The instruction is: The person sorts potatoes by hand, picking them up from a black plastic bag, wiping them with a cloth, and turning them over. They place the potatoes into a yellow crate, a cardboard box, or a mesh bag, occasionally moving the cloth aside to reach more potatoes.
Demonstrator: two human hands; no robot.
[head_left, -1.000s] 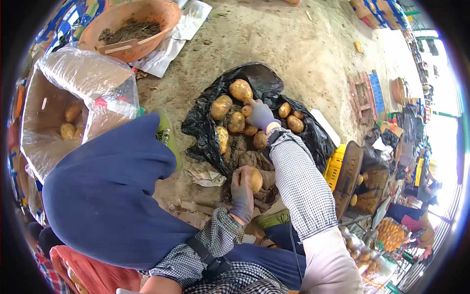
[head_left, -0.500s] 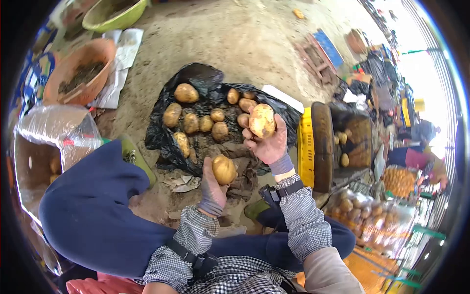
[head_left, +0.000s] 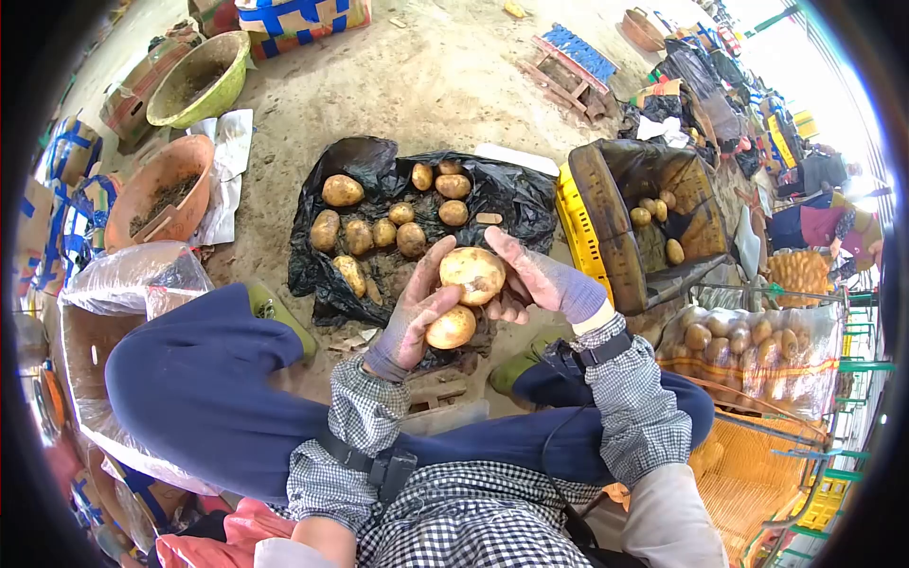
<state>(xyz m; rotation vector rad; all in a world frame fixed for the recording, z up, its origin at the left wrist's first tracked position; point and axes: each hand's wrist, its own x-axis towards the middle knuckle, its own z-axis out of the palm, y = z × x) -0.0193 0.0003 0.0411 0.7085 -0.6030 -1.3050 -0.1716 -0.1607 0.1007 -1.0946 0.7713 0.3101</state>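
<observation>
My left hand (head_left: 413,317) is closed around two potatoes, one above the other. The upper, larger pale potato (head_left: 472,275) sits between its thumb and fingers; the lower, smaller potato (head_left: 451,328) rests just beneath the thumb. Close on the right side of the larger one is my right hand (head_left: 549,279), thumb stretched out and fingers apart, partly hidden behind it. Whether it touches that potato is hard to tell. Both hands wear soiled grey-purple gloves. Beyond them, several potatoes (head_left: 358,237) lie on a spread black plastic bag (head_left: 507,204) on the ground.
A yellow crate (head_left: 579,222) with a dark lining stands to the right, with several potatoes inside. Farther right is a clear bag of potatoes (head_left: 748,346). An orange basin (head_left: 189,161) and a green basin (head_left: 232,76) stand at left, above a plastic-lined box (head_left: 85,331). Another person (head_left: 805,227) is at far right.
My hands have come together, bringing the larger potato from the right hand beside the smaller one at the left. The right hand's fingers have spread. The view has shifted.
</observation>
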